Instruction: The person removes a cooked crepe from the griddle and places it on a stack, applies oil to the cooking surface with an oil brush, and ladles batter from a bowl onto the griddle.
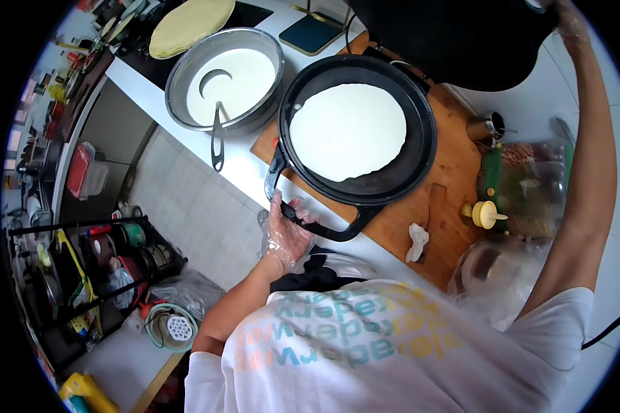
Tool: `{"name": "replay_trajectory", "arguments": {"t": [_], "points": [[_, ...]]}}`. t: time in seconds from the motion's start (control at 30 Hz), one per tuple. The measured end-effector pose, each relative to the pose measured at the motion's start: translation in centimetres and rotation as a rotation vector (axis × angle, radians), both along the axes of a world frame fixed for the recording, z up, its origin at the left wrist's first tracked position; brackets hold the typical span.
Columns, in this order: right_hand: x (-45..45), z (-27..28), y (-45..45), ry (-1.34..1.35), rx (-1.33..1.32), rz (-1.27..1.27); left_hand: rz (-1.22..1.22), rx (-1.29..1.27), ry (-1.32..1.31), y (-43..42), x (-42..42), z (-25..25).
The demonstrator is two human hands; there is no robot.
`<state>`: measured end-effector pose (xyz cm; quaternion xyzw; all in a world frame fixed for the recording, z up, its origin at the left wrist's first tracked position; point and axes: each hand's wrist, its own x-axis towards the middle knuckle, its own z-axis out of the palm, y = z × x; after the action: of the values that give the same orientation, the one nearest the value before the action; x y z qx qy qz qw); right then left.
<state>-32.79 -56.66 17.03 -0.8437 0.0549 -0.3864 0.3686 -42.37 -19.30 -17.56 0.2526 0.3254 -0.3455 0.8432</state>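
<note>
A round black electric griddle (421, 165) stands on a wooden board, with a pale disc of batter (348, 131) spread on its dark plate. My left hand (291, 233), in a clear plastic glove, has its fingers around the griddle's front loop handle. High at the upper right, my right hand (573, 31) grips the edge of a big black lid (455, 41) tilted up behind the griddle; its fingertips are partly hidden. To the left, a metal bowl (274, 79) contains white batter (244, 76), and a black-handled ladle (218, 141) rests in it.
Flat, pale-yellow cooked sheets (191, 27) lie at the back left. The wooden board (455, 241) also carries a crumpled white tissue (417, 241) and a yellow-capped bottle (486, 214). A metal cup (486, 126) and a clear food container (523, 182) stand right; a black rack (96, 275) stands lower left.
</note>
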Motion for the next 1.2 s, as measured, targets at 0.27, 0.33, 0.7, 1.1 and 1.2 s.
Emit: {"name": "replay_trajectory", "arguments": {"t": [0.27,0.33,0.7,1.1,1.2], "points": [[0.2,-0.2,-1.2,-0.012,0.008,-0.021,0.056,0.066,-0.072,-0.5,1.3,5.0],[0.2,0.0,-0.8,-0.007,0.013,-0.105,0.029,0.06,-0.099,-0.3,1.8,5.5],[-1.7,1.3,0.9,0.046,-0.123,-0.243,0.003,0.247,-0.101,-1.0,2.2,9.4],[-4.0,1.9,2.4,0.001,-0.278,-0.346,-0.061,0.304,-0.032,-0.7,3.7,11.3],[-4.0,2.4,2.6,-0.01,-0.258,-0.297,-0.085,0.298,0.022,-0.3,4.1,10.3]]}}
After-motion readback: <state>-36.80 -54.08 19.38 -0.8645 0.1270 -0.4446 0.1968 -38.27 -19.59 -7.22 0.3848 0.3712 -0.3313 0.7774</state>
